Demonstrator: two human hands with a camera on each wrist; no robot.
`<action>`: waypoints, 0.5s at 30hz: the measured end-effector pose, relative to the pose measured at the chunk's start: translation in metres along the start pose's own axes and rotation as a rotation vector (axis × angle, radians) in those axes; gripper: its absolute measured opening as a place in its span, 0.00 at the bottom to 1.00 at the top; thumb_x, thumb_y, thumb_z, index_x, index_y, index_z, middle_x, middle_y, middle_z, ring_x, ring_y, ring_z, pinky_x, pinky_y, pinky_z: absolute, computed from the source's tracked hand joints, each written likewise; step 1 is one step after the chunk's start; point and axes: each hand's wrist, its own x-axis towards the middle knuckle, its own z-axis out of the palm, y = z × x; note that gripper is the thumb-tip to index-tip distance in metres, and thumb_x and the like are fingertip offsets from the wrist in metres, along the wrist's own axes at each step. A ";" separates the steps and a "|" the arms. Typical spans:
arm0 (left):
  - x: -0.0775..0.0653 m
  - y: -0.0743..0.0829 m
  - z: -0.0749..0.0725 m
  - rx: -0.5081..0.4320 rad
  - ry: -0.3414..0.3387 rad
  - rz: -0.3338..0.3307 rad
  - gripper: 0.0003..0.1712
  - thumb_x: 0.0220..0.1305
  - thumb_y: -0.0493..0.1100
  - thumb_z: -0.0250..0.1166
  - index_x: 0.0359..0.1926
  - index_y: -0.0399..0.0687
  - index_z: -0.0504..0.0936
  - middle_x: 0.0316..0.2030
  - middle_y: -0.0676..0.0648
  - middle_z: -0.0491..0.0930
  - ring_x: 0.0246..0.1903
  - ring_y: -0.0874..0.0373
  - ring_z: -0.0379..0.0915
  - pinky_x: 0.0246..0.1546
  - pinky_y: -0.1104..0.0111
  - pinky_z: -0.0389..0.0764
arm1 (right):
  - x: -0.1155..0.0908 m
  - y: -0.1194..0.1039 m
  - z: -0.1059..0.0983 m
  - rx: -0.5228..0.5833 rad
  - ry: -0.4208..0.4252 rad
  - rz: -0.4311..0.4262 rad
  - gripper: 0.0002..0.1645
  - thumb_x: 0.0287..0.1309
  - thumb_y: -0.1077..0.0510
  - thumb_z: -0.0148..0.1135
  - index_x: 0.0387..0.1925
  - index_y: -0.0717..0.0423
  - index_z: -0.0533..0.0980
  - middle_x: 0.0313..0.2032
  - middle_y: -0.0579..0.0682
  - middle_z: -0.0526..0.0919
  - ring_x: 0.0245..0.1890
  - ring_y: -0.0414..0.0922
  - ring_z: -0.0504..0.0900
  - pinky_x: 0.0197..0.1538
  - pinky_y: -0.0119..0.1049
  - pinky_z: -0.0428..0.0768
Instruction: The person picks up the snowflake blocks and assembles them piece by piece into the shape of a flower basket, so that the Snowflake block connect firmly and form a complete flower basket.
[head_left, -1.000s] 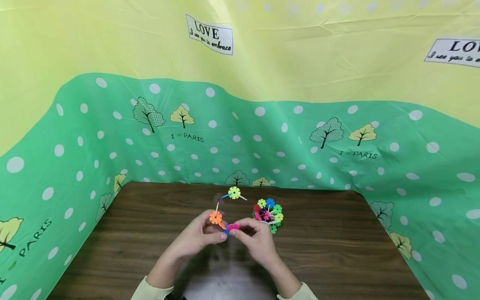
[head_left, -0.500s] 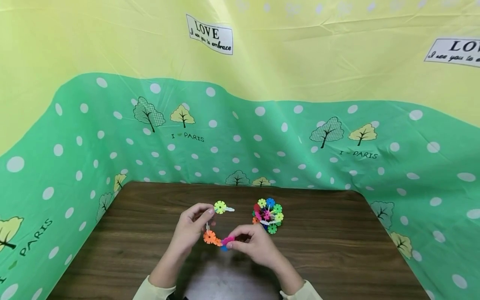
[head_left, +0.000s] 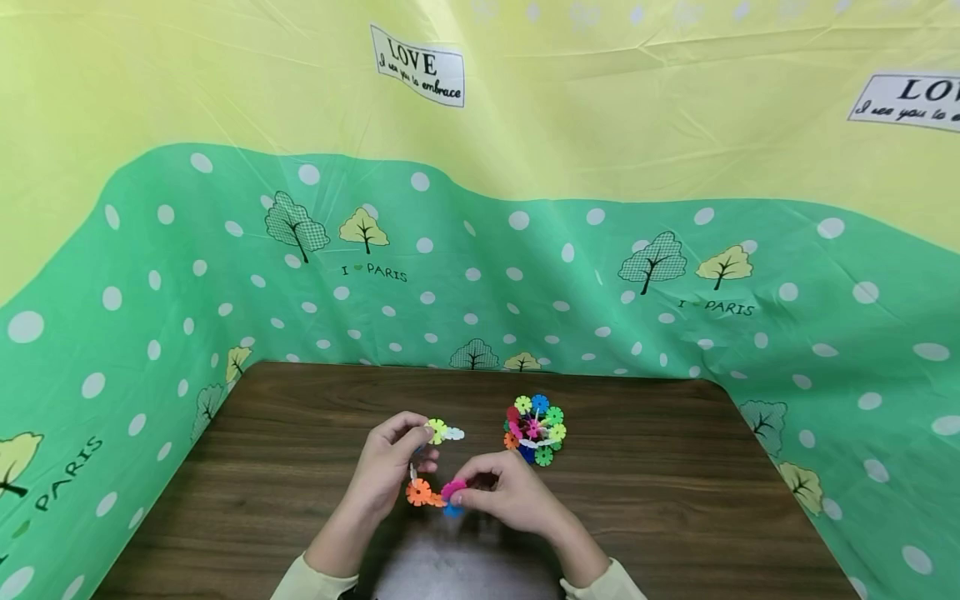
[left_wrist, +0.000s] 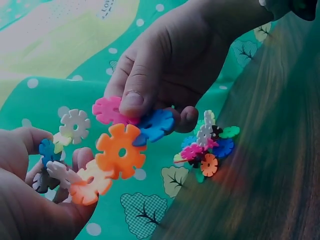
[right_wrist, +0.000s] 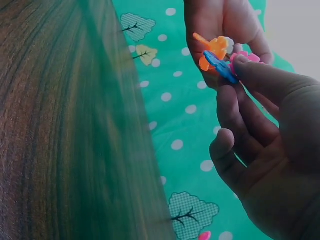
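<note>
A curved chain of slotted plastic snowflake discs is held between my hands above the table. My left hand (head_left: 384, 462) pinches its far end, close to the yellow disc (head_left: 435, 431) and a white disc (left_wrist: 70, 125); its fingers partly hide blue and dark discs there. At the near end, the thumb and fingers of my right hand (head_left: 517, 493) grip the pink disc (head_left: 453, 490), which slots into a blue disc (left_wrist: 157, 127). Two orange discs sit between, the bigger-looking orange disc (left_wrist: 111, 152) joined beside the blue one.
A round cluster of joined, many-coloured discs (head_left: 555, 415) rests on the dark wooden table (head_left: 675, 483), beyond and right of my right hand. A green and yellow printed cloth (head_left: 570, 317) hangs around the back and sides.
My left hand has moved from the orange and blue discs to the yellow end, drawing that end nearer. My right hand keeps the pink disc and has come slightly closer to me.
</note>
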 end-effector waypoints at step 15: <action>-0.003 0.008 -0.004 0.051 0.105 0.115 0.14 0.68 0.42 0.70 0.45 0.32 0.86 0.28 0.46 0.85 0.27 0.56 0.84 0.29 0.66 0.85 | 0.001 -0.003 -0.013 0.016 0.136 -0.041 0.06 0.69 0.61 0.65 0.42 0.52 0.86 0.41 0.51 0.89 0.38 0.43 0.87 0.38 0.38 0.86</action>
